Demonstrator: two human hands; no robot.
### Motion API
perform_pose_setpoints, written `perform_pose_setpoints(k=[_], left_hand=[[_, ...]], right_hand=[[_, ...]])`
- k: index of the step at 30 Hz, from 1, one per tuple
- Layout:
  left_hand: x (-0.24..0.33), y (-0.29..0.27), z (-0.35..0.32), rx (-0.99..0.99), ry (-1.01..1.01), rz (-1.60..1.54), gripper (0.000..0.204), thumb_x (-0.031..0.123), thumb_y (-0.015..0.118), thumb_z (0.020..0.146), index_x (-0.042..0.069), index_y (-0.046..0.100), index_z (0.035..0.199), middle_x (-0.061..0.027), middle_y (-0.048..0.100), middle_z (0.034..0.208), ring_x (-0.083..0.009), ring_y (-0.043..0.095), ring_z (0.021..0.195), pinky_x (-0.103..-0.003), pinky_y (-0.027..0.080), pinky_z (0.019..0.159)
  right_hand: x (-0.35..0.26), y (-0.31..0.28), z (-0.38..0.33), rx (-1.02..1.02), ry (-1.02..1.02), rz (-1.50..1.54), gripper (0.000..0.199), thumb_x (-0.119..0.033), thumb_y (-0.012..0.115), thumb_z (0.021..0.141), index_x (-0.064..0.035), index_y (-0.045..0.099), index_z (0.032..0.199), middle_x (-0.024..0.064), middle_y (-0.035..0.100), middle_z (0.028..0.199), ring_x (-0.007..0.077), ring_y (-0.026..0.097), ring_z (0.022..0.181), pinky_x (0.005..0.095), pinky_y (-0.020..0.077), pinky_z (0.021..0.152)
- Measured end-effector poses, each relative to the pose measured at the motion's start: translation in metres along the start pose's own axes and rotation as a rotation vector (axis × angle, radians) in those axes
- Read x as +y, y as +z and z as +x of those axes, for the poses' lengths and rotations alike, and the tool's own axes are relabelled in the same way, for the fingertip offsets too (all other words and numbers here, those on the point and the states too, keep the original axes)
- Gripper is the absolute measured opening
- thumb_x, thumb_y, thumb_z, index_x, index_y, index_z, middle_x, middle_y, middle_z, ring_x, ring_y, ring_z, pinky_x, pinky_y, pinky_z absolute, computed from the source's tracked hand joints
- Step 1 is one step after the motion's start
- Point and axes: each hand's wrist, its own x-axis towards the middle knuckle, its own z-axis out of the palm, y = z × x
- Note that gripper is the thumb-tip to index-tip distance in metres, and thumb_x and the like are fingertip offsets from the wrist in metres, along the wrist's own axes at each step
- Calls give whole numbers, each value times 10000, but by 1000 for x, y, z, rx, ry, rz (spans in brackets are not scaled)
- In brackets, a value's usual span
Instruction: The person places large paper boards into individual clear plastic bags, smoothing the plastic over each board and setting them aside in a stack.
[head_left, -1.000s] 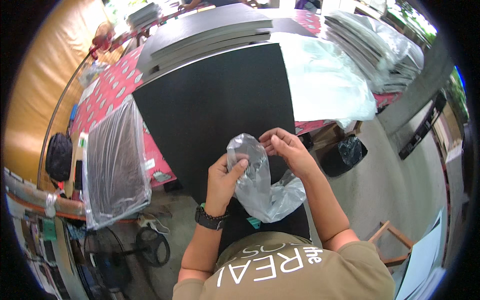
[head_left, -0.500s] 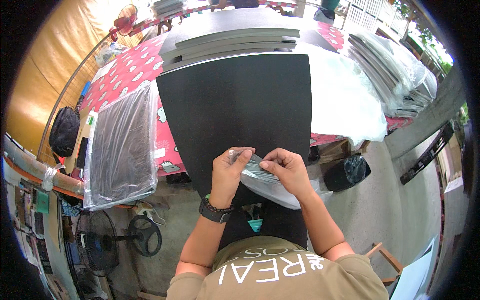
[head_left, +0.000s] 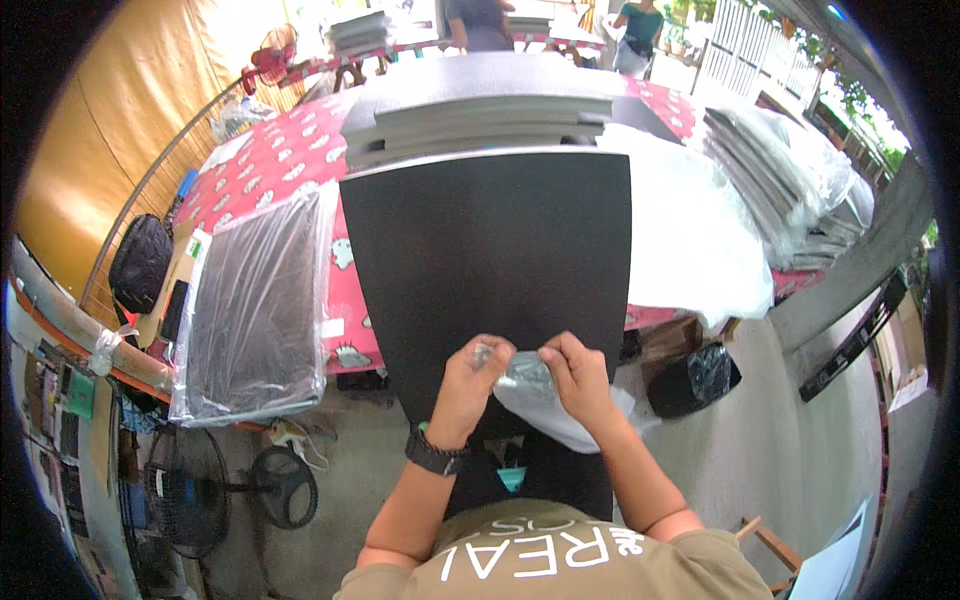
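At the lower edge, the olive-brown T-shirt (head_left: 590,560) is cut off by the frame. Ahead of it, the left hand (head_left: 468,390) and the right hand (head_left: 582,382) are raised side by side. Each thumb is clamped against the fingers on the upper edge of a thin, clear plastic bag (head_left: 526,374); the finger parts behind the film are hard to make out.

The bag is located between the hands, in front of a large, flat, matt black rectangular panel (head_left: 492,255). It is crumpled and glossy at the top, cloudy white below; its lower portion passes behind the right wrist and reappears beyond it. The hands and bag hide part of the panel's near end.

To the left lies a dark panel in wrinkled clear film (head_left: 258,310); to the right, translucent white plastic sheeting (head_left: 695,225), overexposed. Beyond stands a stack of thick grey boards (head_left: 490,112). Farthest, two people (head_left: 482,25) are cut off by the upper edge.
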Motion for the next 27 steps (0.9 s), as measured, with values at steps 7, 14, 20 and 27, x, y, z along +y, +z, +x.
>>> perform_pose_setpoints(k=[7,14,20,27], left_hand=[[-16,-1,-4,-97,-133,-147,289,229,628,760,16,563,944,-22,569,848,-89,512,780,-226,406,675],[-36,3,-8,-17,-86,-293,212,248,568,806,36,556,807,-1,547,763,-89,509,700,-219,402,636],[-38,-26,-26,-416,-60,-764,220,262,547,810,53,501,760,18,484,620,-74,444,518,-223,379,489],[-4,-45,-15,260,442,504,351,269,648,722,23,557,954,-38,571,762,-106,530,660,-241,418,603]], right_hand=[[3,2,-5,-53,29,149,151,-132,613,757,4,548,741,80,488,517,66,423,465,231,368,440],[11,7,-12,-55,-56,167,128,-124,586,778,-1,552,766,61,494,534,69,431,473,223,372,447],[26,-1,-8,-192,256,1343,139,-154,466,852,-29,525,840,61,551,654,104,502,617,229,387,535],[-23,-37,-9,-404,180,724,117,-135,514,831,-20,532,822,42,556,604,72,447,470,208,361,429]])
